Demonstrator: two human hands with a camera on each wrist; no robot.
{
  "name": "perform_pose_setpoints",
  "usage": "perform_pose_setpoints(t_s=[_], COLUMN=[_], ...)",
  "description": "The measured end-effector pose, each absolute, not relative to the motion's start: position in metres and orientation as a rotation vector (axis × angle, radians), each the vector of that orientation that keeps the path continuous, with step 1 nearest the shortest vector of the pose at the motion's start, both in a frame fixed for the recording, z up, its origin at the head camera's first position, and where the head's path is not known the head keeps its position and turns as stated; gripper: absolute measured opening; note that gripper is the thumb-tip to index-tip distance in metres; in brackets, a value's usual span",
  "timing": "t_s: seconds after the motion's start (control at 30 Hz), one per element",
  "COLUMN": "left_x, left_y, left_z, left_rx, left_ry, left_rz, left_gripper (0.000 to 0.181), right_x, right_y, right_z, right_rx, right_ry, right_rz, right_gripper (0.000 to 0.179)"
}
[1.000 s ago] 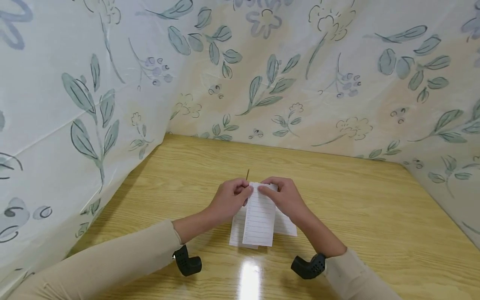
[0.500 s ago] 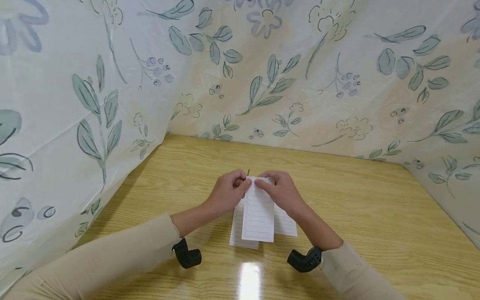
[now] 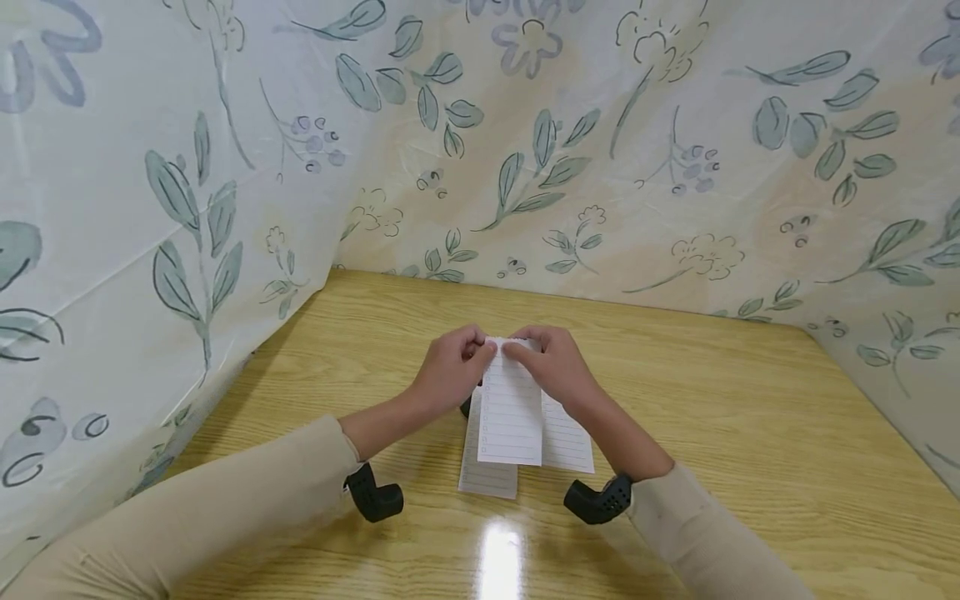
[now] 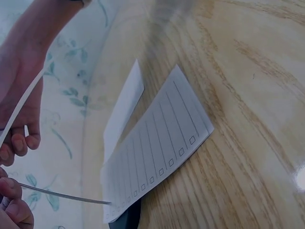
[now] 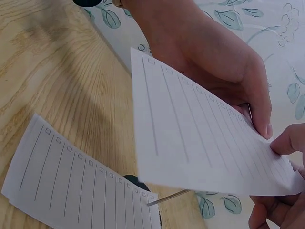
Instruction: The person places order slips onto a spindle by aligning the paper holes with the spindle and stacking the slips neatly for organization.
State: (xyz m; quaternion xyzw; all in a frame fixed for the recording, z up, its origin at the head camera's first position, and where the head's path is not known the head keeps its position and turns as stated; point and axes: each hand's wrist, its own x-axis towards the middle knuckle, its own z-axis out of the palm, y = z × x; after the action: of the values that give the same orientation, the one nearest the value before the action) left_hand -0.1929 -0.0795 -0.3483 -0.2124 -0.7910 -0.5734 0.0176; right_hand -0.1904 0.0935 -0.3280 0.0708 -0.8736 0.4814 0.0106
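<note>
Between both hands is a lined checklist sheet [image 3: 512, 408] with a ragged top edge. My left hand [image 3: 448, 367] pinches its upper left corner and my right hand [image 3: 557, 367] pinches its upper right. In the left wrist view this sheet [image 4: 23, 100] appears almost edge-on. Beneath it, similar sheets [image 4: 157, 133] lie fanned out around a thin metal spike [image 4: 66, 193] on a black base [image 5: 137, 182], which they mostly cover. The spike rises from the lower sheets towards the hands. Its tip is hidden, so I cannot tell whether it touches the held sheet.
A shiny wood-grain table [image 3: 697, 400] lies under everything. Floral cloth [image 3: 525, 167] hangs along its back and sides. Black wrist cameras [image 3: 375, 496] sit at both wrists, close to the tabletop.
Both hands have moved up and away from the body with the held sheet, uncovering more of the sheets below. The spike's tip, earlier visible past the left hand, is now hidden in the head view.
</note>
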Motion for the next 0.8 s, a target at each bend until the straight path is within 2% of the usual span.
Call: perform_pose_setpoints(t_s=[0.8], left_x=[-0.211], left_y=[-0.080], left_z=[-0.339], left_rx=[-0.579], left_ry=[-2.526], left_rz=[-1.825], left_gripper=[0.022], right_x=[-0.208], right_y=[0.089], right_z=[-0.323], right_rx=[0.121], right_ry=[-2.715], right_rz=[1.624], right_gripper=[0.023])
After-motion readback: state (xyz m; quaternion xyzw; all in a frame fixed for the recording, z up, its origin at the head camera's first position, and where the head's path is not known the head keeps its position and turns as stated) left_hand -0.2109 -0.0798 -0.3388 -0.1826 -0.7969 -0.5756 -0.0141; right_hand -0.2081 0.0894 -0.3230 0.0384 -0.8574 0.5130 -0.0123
